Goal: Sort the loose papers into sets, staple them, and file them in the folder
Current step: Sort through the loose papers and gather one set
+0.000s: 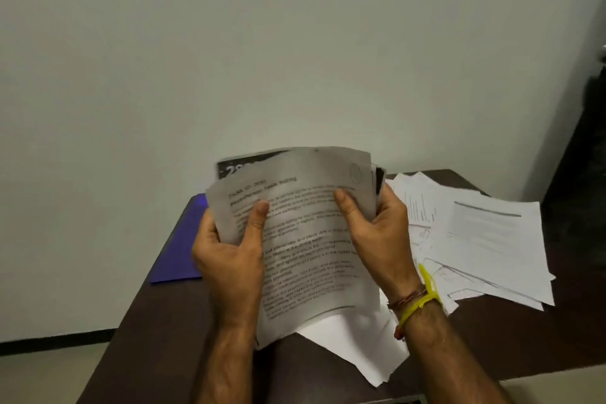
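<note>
Now I grip the paper sheaf [305, 239] upright, left hand [229, 259] and right hand [377, 239] clamped on its sides, thumbs fanning pages to sort sets.

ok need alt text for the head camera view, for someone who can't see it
Both hands, left hand and right hand, hold a sheaf of printed pages up over a dark brown table, thumbs on the top sheet. A purple folder lies flat to the left and loose papers are scattered to the right, before a plain pale wall.
</note>
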